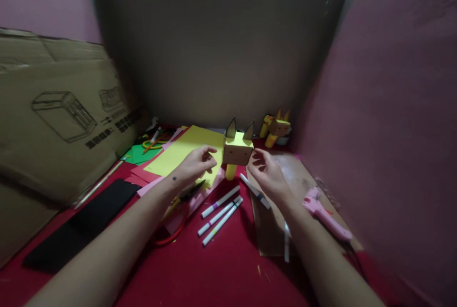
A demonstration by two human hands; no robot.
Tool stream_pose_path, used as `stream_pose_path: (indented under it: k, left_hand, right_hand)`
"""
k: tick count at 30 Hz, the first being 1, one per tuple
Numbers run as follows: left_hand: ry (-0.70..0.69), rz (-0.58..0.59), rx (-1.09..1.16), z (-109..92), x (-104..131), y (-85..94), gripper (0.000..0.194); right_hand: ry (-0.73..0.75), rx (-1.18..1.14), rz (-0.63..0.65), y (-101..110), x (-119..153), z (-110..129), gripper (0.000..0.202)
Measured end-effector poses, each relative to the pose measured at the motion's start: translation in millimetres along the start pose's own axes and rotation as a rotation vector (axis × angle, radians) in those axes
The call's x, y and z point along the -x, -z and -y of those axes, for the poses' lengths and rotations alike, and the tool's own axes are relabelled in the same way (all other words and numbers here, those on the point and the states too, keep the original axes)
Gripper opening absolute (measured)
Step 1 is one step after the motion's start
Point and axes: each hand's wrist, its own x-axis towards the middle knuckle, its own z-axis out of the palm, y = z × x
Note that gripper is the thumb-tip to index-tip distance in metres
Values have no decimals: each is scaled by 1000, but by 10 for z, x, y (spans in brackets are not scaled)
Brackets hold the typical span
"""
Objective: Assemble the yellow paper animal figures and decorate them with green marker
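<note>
Nearest the camera, both forearms are reaching forward over the red desk (221, 273). A loose white marker (286, 242) is lying under the right forearm, and three more markers (220, 214) are lying side by side between the arms, with red-handled scissors (178, 212) partly hidden under the left wrist. A pink glue gun (325, 214) is resting on the cardboard mat (303, 173) to the right, its cable trailing off toward the near edge.

Further in, the left hand (194, 164) is hovering with fingers loosely curled and apart, gripping nothing, just beside the paper animal head (238, 147). The right hand (267, 173) is doing the same on the other side, its fingertips close to the box; whether they are touching it is unclear. The head is already looking well advanced: box folded, two ears attached, small dark eyes marked, and it is sitting on a yellow roll (231, 172). No full body is showing under it yet.

Behind, a yellow sheet (185, 147) is lying flat, and a finished-looking paper animal (276, 128) is standing by the back wall.
</note>
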Motion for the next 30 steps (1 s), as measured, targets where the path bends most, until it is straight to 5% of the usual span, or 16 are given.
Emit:
stream_pose_path:
  k: [7,11,18,30]
  left_hand:
    - [-82,-26,108,-10,-82,-153,66]
    - [-92,16,170,-63,-89,-202,64]
    - [-108,19,216,-106,-33,-228,57]
    - [-251,-63,100,-161,88,-253,47]
  right_hand:
    - [-16,-263,-25,-228,-95,201,68]
    - [0,-376,-37,-323,-84,309,60]
    - [-54,-467,-123,-406,-25,295,93]
    - [-52,-583,-154,-389,-82,378,116]
